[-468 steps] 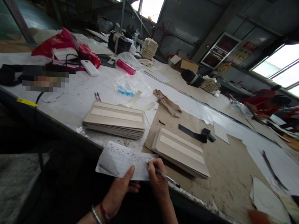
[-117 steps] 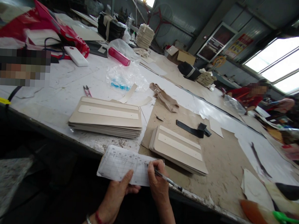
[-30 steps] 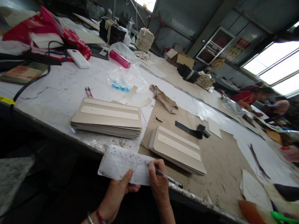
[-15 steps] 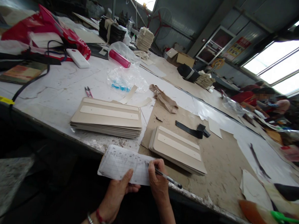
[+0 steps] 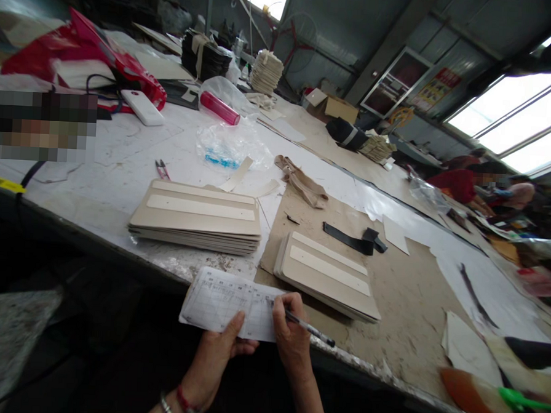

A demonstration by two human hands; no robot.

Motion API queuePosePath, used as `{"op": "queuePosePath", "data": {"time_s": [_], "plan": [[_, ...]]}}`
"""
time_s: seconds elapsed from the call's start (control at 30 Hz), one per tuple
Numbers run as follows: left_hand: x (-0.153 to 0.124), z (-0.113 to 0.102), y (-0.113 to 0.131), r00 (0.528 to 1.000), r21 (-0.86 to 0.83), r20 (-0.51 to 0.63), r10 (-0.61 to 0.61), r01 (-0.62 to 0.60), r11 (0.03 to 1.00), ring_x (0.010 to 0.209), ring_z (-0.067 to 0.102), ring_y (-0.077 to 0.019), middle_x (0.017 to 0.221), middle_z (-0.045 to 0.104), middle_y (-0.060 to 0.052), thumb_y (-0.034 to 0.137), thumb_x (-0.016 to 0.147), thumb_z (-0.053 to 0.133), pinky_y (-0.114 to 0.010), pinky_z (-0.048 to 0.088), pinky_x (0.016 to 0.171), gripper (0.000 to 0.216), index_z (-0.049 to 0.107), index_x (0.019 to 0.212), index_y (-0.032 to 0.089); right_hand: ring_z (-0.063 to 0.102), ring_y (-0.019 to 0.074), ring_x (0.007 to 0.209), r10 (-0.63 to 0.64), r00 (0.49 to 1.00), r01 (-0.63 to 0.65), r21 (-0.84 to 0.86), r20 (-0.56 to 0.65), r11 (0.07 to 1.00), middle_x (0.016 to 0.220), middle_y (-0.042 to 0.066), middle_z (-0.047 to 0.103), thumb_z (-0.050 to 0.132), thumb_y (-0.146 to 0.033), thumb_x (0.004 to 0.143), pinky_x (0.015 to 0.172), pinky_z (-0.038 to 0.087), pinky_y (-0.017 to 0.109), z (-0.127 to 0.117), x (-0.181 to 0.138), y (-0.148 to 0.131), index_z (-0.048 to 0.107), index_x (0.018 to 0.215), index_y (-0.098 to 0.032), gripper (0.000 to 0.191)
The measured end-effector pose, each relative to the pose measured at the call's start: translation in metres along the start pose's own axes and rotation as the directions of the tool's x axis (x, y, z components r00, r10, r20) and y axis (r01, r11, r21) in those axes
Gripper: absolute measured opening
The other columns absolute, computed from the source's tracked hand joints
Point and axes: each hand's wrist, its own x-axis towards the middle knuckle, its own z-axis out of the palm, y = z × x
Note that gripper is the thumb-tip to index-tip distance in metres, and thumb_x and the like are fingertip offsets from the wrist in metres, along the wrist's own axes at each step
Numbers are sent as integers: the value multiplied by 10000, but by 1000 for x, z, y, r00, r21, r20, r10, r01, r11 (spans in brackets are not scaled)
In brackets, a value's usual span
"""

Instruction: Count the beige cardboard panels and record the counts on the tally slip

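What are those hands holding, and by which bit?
The left hand holds a paper booklet by its near edge, thumb on top. The right hand grips a pen near its writing end.

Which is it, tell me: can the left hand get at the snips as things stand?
Probably not directly: the left hand holds the paper, and the left panel stack lies between that hand and the snips.

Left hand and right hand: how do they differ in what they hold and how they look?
The left hand holds the booklet, thumb on top; the right hand grips a pen over it. The left hand has a red bracelet and a metal bangle by its wrist; the right hand shows neither. Both are ungloved.
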Motion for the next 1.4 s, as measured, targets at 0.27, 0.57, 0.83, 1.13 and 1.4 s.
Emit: {"op": "queuePosePath", "data": {"time_s": [0.27, 0.57, 0.83, 1.13, 1.4], "plan": [[0, 1, 2, 1000, -9, 6, 8, -8, 1000, 703, 630, -214, 1002, 635, -154, 394, 714, 706, -295, 555, 619, 556, 538, 1133, 69, 448, 110, 574, -8, 1000, 8, 3, 13, 1000, 632, -39, 448, 433, -278, 883, 568, 378, 227, -1, -1, 0, 448, 711, -201, 189], [1, -1, 0, 1000, 10, 10, 4, -4, 1000, 720, 623, -211, 1008, 633, -147, 407, 730, 692, -298, 555, 640, 564, 529, 1152, 70, 449, 108, 571, -17, 1000, 17, 3, 17, 1000, 627, -40, 452, 436, -275, 879, 559, 376, 222, -1, 0, 0, 451, 708, -200, 187], [1, -1, 0, 1000, 11, 0, 0, 0, 1000, 726, 627, -218, 994, 633, -151, 362, 765, 665, -305, 559, 644, 494, 539, 1137, 62, 449, 112, 569, -6, 1000, 6, 1, -5, 1000, 632, -39, 452, 431, -281, 879, 566, 381, 231, 0, 0, 1, 448, 717, -202, 180], [-2, 5, 5, 999, 1, -29, -13, 13, 1000, 679, 629, -192, 1006, 632, -167, 249, 844, 577, -278, 554, 607, 366, 521, 1148, 54, 487, 122, 596, 62, 998, -63, 66, 8, 996, 649, -24, 492, 442, -339, 884, 563, 405, 225, -6, 2, -8, 487, 734, -198, 211], [-2, 4, 2, 999, -18, -35, -16, 15, 1000, 683, 629, -193, 971, 638, -171, 246, 834, 586, -273, 545, 597, 371, 521, 1147, 57, 496, 119, 589, -12, 999, 11, 34, 31, 999, 634, -27, 511, 465, -311, 873, 571, 400, 222, 7, 0, -21, 501, 724, -196, 192]]}}
